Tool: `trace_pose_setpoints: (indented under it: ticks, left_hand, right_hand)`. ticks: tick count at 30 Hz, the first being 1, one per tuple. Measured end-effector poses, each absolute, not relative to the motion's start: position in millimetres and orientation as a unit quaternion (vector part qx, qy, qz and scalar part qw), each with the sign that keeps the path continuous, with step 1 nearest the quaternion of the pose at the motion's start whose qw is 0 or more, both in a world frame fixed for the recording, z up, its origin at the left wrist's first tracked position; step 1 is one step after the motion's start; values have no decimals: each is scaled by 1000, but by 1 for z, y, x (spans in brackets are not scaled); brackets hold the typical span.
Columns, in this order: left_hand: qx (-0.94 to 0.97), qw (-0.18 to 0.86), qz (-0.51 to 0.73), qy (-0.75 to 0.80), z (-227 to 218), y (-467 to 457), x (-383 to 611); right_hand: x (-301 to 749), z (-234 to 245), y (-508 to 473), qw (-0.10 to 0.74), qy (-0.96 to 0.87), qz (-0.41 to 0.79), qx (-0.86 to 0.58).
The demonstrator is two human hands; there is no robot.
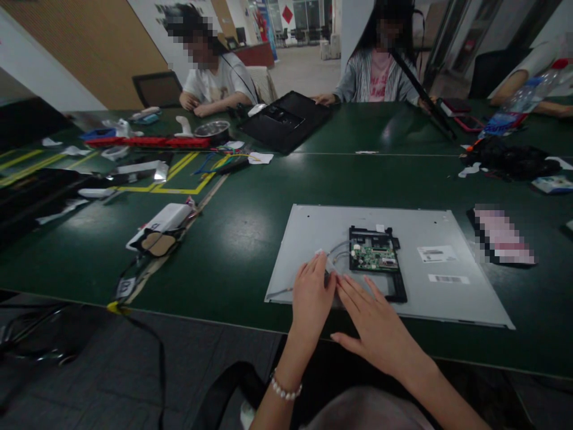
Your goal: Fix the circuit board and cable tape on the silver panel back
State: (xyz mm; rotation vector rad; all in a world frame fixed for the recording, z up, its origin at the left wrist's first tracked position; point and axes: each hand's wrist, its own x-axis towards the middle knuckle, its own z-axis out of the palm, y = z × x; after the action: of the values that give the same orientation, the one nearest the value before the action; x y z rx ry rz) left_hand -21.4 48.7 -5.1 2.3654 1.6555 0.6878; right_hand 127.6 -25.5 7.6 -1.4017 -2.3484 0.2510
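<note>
A grey metal display panel (308,230) lies flat on the table in front of me. Mounted on it is a black plastic frame (398,286) holding a green circuit board (378,258). Thin grey cables (339,246) run from the board's left side to the fingertips of my left hand (311,295). Those fingers are bent and close together at the cables; what sits between them is mostly hidden. My right hand (373,313) has its fingers stretched out over the panel's near edge, fingertips close to the left hand, thumb apart.
A phone (504,236) lies right of the panel. A white box-like device with cords (163,224) stands left. Across the green table (242,239), one person (219,80) sits and another (376,71) touches a black panel (289,122). A bottle (514,107) is far right.
</note>
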Motion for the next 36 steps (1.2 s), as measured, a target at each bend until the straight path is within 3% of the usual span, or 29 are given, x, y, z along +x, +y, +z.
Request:
trace_pose_setpoints:
  ticks: [10,17,21,31,36]
  left_hand:
    - [784,81,247,564,-3,49,-19]
    - [769,129,252,574,6,53,-16]
    - [759,146,288,565,12,52,-19]
    - [672,145,389,613,2,66,-74]
    - [622,219,388,644,-8,74,-99]
  right_hand:
    - [149,16,-42,193,-832,138,-501]
    - [241,18,-51,303,-665,124,-671]
    - [299,3,-54,319,-543,128,-766]
    - [331,-10,-52,370,-428,212,-797]
    - [326,-7,-43,407,-388,258,-786]
